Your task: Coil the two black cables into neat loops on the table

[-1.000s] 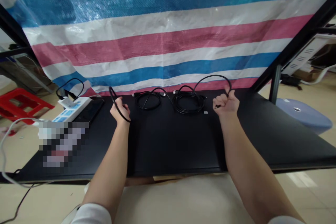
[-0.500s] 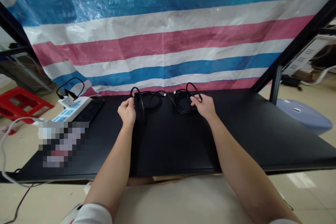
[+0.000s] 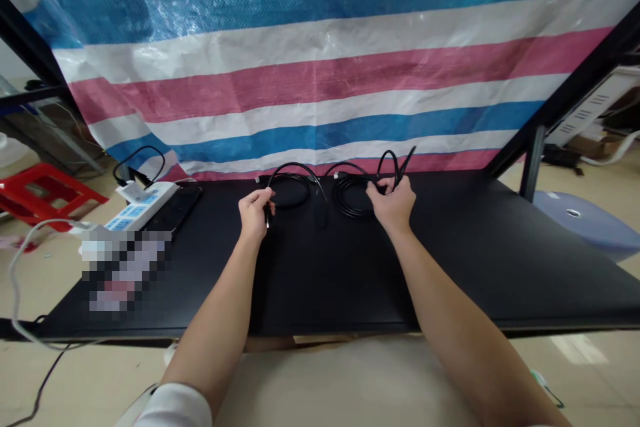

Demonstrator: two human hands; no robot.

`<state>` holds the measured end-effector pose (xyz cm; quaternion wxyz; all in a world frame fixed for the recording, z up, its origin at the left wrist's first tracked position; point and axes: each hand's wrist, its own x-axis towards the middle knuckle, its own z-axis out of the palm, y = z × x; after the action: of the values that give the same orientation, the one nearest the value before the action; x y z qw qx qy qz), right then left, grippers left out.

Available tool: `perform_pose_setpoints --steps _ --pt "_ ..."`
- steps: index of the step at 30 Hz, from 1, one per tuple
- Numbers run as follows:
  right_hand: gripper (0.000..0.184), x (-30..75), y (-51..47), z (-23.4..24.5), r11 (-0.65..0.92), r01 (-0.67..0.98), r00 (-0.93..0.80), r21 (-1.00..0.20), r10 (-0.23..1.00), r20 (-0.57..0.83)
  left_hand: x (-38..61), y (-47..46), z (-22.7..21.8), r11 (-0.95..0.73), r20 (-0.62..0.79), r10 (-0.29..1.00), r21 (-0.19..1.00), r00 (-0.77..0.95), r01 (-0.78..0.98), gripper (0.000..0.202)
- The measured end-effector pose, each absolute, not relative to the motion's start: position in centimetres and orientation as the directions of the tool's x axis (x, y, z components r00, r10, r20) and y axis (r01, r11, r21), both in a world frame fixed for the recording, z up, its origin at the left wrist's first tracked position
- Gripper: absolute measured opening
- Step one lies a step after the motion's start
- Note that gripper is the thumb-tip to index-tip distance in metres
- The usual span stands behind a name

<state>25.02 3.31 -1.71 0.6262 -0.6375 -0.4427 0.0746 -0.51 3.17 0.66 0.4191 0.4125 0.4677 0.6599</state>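
Two coils of black cable lie side by side near the back of a black tabletop (image 3: 330, 280). My left hand (image 3: 256, 212) pinches a cable beside the left cable coil (image 3: 289, 207); a short end with a small metallic tip pokes out below the fingers. From that grip the cable arches up and over to the right. My right hand (image 3: 395, 205) is closed on loops of cable at the right side of the right cable coil (image 3: 345, 209), and these loops stand up above the fingers. Pale connectors show at the tops of both coils.
At the left stand a white power strip (image 3: 143, 210) with chargers, a dark phone (image 3: 179, 210) and a pixelated patch. A striped plastic sheet (image 3: 320, 80) hangs behind the table. A red stool (image 3: 50, 193) and a bluish lidded bin (image 3: 585, 220) are on the floor.
My left hand has shifted slightly right and turned, and its cable now arches to the right. The loops in my right hand have moved right and stand higher. The camera view has shifted slightly.
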Motion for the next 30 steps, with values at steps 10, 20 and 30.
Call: perform_pose_setpoints --steps 10,20,30 --pt "0.052 23.2 3.6 -0.7 0.346 -0.156 0.478 -0.925 0.846 0.236 1.2 3.0 -0.4 -0.182 0.17 0.957 0.983 -0.236 -0.031 0.053" --pt "0.06 21.3 1.9 -1.0 0.344 0.146 0.155 -0.927 0.918 0.365 3.2 1.8 -1.5 -0.24 0.309 0.908 0.937 -0.284 0.253 0.041" --pt "0.053 21.2 0.8 0.2 0.229 -0.298 -0.184 -0.927 0.939 0.291 2.5 1.8 -0.6 -0.019 -0.004 0.987 0.989 0.163 0.144 0.07"
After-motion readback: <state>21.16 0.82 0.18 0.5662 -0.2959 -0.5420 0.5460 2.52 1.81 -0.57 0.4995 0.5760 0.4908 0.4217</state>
